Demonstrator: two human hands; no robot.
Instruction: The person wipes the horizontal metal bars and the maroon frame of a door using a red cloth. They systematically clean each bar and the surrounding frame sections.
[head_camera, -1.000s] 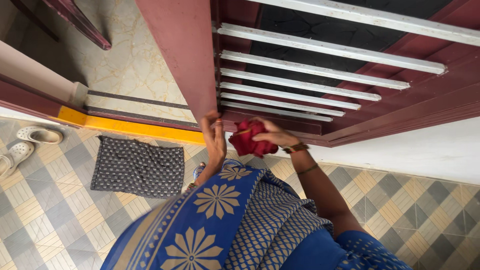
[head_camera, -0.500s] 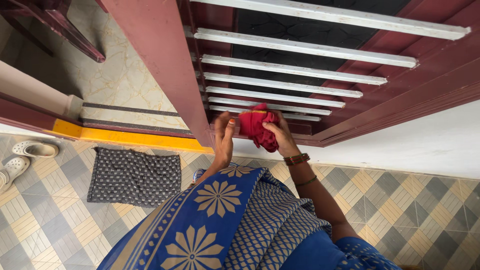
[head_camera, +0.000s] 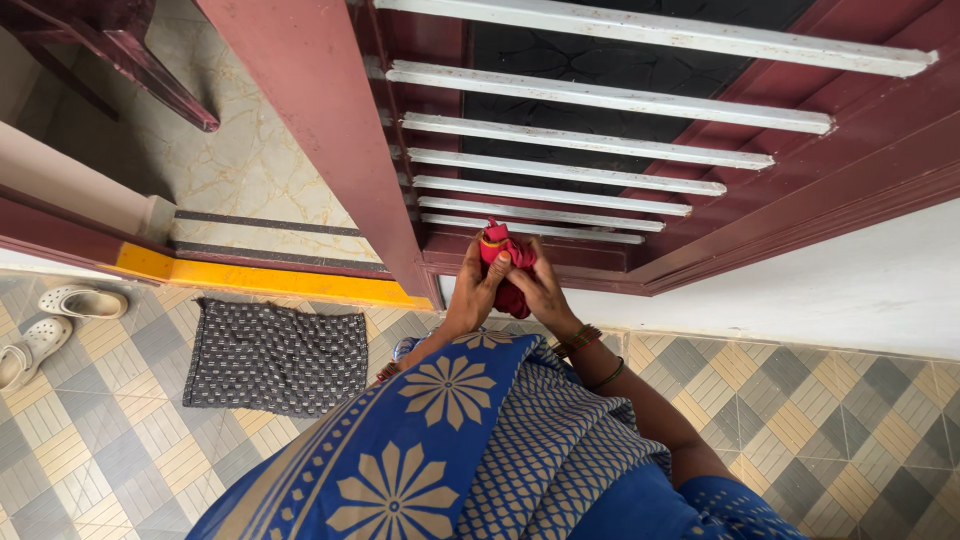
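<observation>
left hand (head_camera: 470, 292) newly joined with right hand (head_camera: 543, 290), both grips clamped around red cloth (head_camera: 503, 262)

A bunched red cloth (head_camera: 503, 262) sits upright against the window's bottom rail.

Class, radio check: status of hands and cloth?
Left hand and right hand both grip red cloth. Cloth bunched below window bars. Nothing blocking.

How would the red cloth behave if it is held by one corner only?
The red cloth is bunched and creased between the left hand and right hand, so it is probably floppy and would hang limp. It looks thin, likely light and unbreakable.
</observation>
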